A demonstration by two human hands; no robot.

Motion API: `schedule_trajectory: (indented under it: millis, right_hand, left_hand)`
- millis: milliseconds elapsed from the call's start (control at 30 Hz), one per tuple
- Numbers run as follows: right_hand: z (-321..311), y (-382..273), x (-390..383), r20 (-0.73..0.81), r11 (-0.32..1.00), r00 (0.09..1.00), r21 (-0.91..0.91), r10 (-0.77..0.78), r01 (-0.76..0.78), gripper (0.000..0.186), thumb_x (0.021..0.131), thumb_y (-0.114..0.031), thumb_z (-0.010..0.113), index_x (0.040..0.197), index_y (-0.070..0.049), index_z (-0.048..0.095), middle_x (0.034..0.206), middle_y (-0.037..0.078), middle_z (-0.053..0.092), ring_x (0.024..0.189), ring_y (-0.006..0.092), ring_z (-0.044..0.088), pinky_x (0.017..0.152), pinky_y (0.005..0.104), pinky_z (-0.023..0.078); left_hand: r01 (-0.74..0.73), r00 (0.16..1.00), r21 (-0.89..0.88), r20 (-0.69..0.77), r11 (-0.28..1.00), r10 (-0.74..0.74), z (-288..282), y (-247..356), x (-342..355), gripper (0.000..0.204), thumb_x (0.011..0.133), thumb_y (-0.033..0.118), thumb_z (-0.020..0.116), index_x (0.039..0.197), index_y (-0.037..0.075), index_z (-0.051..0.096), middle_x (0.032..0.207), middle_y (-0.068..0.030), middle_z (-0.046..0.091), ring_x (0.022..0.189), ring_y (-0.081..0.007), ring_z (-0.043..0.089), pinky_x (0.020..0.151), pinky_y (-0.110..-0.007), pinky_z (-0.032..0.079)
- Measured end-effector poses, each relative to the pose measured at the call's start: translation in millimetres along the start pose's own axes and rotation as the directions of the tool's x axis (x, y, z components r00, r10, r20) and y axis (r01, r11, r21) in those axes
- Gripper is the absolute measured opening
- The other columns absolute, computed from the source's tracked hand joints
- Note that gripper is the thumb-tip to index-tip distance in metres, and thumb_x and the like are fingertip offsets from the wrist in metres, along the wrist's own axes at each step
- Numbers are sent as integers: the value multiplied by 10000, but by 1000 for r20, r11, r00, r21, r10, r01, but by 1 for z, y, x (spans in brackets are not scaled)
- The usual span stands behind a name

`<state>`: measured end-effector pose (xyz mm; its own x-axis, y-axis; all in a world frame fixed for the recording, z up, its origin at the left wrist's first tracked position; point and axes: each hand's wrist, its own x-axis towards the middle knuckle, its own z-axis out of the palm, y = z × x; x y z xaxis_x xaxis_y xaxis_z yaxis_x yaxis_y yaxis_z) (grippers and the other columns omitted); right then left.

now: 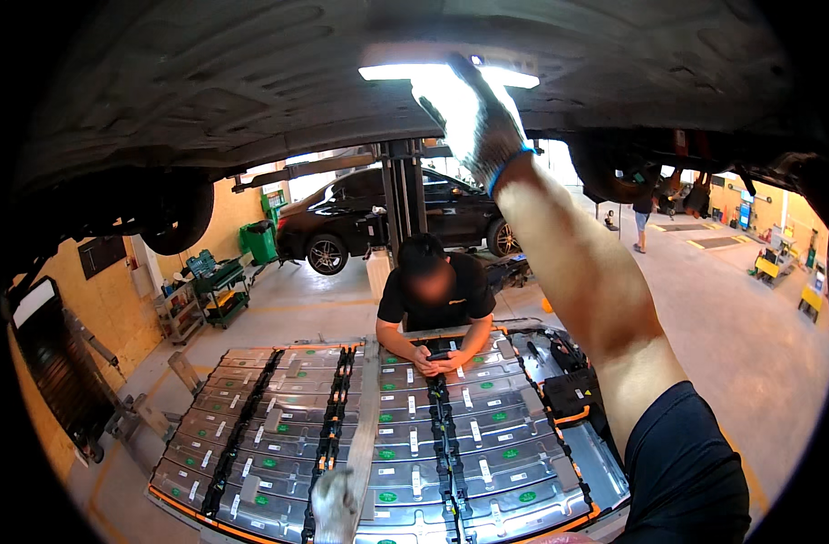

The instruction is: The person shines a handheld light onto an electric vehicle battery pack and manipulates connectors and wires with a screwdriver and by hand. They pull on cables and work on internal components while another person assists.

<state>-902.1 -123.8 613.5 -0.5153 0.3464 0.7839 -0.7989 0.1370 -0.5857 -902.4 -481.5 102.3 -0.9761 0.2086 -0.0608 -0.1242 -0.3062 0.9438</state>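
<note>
Raised overhead, my right hand (480, 122) wears a light glove with a blue cuff. Its fingers are at a lit light bar (385, 72) against the car's underside (224, 82) and appear closed on it, though glare washes out part of the grip. Low in the view, my left hand (336, 500), in a pale glove, has its fingers curled in beside a long flat bar (365, 426). What they hold, if anything, is hidden. Beneath lies a large open battery pack (287, 467) with rows of silver modules, black wiring strips and orange edging.
Across the pack a person (433, 304) leans on its far side, a phone (440, 355) in both hands. Behind stand a lift post (404, 195) and a dark car (342, 213). A tool cart (219, 290) is at left; another person (643, 218) stands far right.
</note>
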Motion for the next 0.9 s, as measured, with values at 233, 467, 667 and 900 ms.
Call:
schedule_trajectory:
  millis: [233,467,667,900]
  right_hand:
    - [63,39,45,11,990,1000,-140,-4,5,595,1098,-415,853,1536,-39,707,1463,126,759,1363,294,727,1224,475,563]
    - [51,60,2,130,905,980,-382,-148,188,501,1093,-369,863,1473,-59,761,1373,106,803,1285,268,765,1171,460,603]
    - [12,167,-224,573,906,787,-421,229,43,422,1088,-330,871,1419,-75,807,1296,89,840,1219,246,798,1125,447,638]
    - [-107,177,-523,467,556,340,-795,817,-245,429,1112,-308,773,1487,-99,776,1323,211,826,1229,374,816,1102,471,641]
  left_hand:
    - [48,869,-241,-469,969,-159,-129,-93,-145,146,1166,348,763,1199,206,765,857,67,599,604,-87,468,515,-295,366]
    - [81,743,-120,-655,989,-140,-188,-155,-163,117,1139,299,724,1141,185,753,758,88,456,598,-67,430,534,-291,352]
    - [238,886,-333,-310,913,-344,-155,-125,-203,452,1020,-10,665,1471,20,660,1228,-155,724,1121,-300,770,943,-434,672]
    - [593,804,-363,215,718,-555,-40,-178,-145,371,1192,50,571,1554,-27,597,1460,-268,720,1307,-399,766,1103,-533,676]
